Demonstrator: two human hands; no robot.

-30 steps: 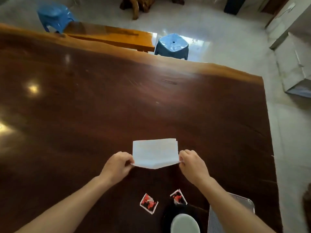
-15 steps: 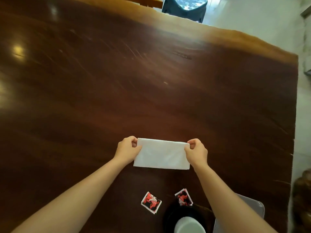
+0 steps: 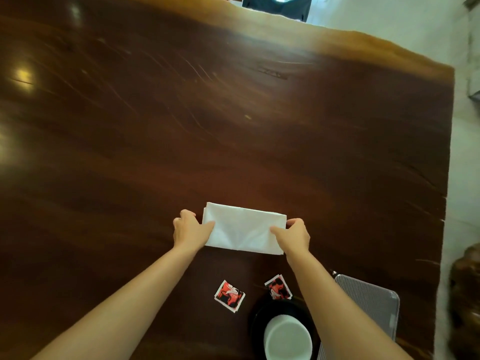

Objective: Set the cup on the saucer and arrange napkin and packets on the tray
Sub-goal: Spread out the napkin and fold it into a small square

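At the bottom edge of the frame, right of centre, I see the white cup [image 3: 287, 337] sitting on the black saucer [image 3: 259, 317], with the grey tray [image 3: 368, 294] at lower right, partly behind my right forearm. Just above lie two red packets [image 3: 229, 296] [image 3: 278, 287] on the wooden table [image 3: 233, 126]. Higher up, at centre, the folded white napkin [image 3: 242, 227] lies flat. My left hand [image 3: 191, 228] pinches its left end, my right hand [image 3: 294, 236] its right end.
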